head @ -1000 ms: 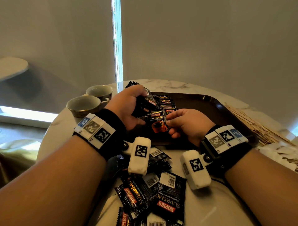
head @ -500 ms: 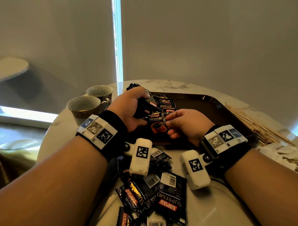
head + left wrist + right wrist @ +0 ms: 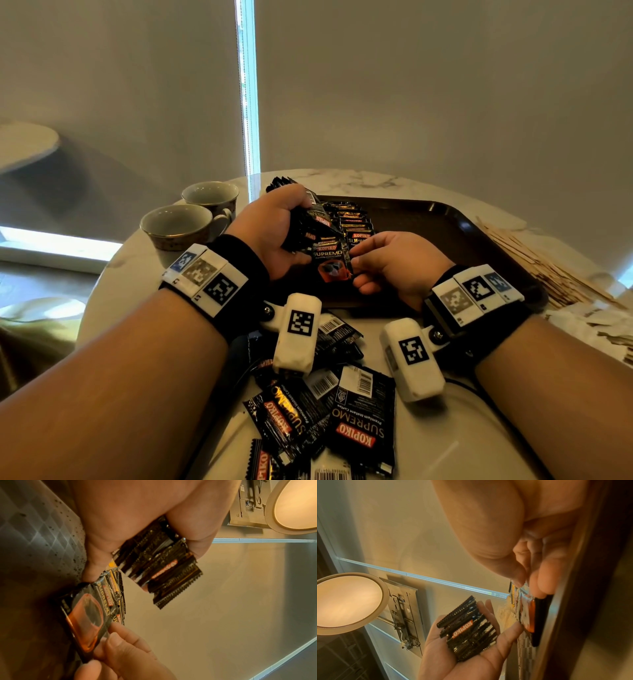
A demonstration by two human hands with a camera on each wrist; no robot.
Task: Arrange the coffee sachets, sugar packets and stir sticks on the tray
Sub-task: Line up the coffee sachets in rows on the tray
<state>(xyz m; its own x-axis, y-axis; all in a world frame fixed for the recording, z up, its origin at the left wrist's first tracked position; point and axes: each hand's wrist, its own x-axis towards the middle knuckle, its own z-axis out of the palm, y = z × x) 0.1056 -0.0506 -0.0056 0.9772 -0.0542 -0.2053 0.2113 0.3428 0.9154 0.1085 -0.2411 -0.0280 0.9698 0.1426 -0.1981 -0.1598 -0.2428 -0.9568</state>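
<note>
- Black foil coffee sachets (image 3: 301, 222), bunched into a stack, are sitting in your left hand (image 3: 270, 236), whose fingers are curling round them above the left end of the tray.
- Your right hand (image 3: 394, 263) is pinching a single black sachet with an orange cup picture (image 3: 332, 262) by its right edge, thumb on top and fingers beneath, holding it just above the near left part of the dark brown rectangular tray (image 3: 445, 219).
- You are keeping that sachet touching the front of a row of overlapping sachets (image 3: 352, 222) lying on the tray.
- More loose black sachets (image 3: 329, 418) are lying in a heap on the white marble surface (image 3: 370, 181) near you.
- Pale wooden stir sticks (image 3: 548, 270) and white sugar packets (image 3: 589, 325) are lying on the surface to the right of the tray.
- Two grey cups with patterned rims (image 3: 178, 226) are standing to the left.
</note>
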